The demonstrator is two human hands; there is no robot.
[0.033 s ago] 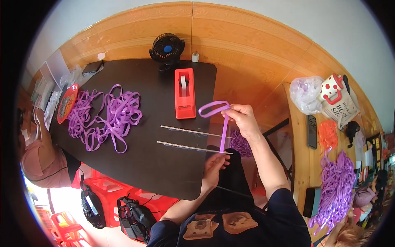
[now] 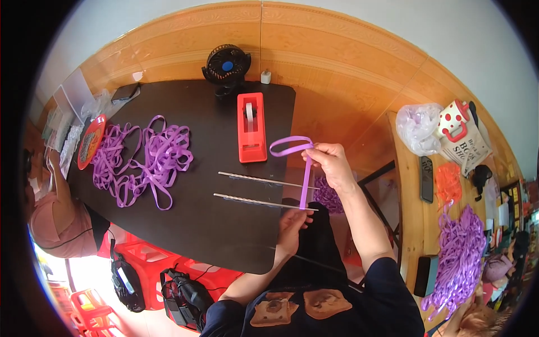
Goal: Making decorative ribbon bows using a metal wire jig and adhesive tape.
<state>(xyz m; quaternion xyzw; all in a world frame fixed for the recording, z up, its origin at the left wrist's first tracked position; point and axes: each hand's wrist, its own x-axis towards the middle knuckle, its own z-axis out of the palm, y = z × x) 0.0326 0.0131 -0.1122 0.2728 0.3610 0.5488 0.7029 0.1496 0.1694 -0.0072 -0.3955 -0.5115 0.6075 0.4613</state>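
Note:
A purple ribbon (image 2: 306, 182) is pinched near its upper part between the thumb and fingers of my right hand (image 2: 332, 165). Its free length curls leftward in a loop, while the lower stretch runs down to the tip of the nearer metal rod (image 2: 252, 201). There my left hand (image 2: 293, 224) grips the ribbon's lower end against the rod, its fingertips partly hidden. The farther metal rod (image 2: 255, 178) lies roughly parallel; both have twisted shafts and stick out past the right edge of the dark table (image 2: 224, 230).
Purple ribbon loops (image 2: 163, 149) are heaped at left beside a red plate (image 2: 91, 143). A red tape dispenser (image 2: 251, 129) and black fan (image 2: 227, 64) stand farther back. More ribbon (image 2: 457, 261) covers the wooden table (image 2: 409, 247) at right. Another person (image 2: 64, 224) sits at far left.

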